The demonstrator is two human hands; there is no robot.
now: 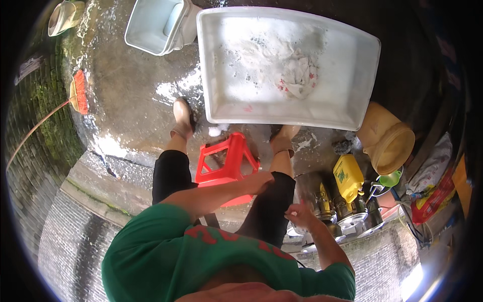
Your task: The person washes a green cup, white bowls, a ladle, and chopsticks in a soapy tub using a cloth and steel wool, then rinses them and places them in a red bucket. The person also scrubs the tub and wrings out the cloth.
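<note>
My left hand (263, 182) reaches across my body and rests at my right knee; its fingers are mostly out of sight. Beside my right thigh, my right hand (300, 215) is raised with its fingers curled, blurred, and whether it holds something small is unclear. A red plastic stool (232, 158) stands between my legs. Beyond my boots sits a large white plastic tub (339, 102) of sudsy water. Wet pale cloth (298, 77) with red marks lies bunched in it. Neither hand touches the tub.
A pale square bucket (149, 28) stands left of the tub. To the right are a tan bucket (388, 147), a yellow plastic jerrycan (347, 175) and shiny metal pots (351, 217). An orange-bristled broom (79, 92) is at the left. The concrete floor (124, 79) is wet.
</note>
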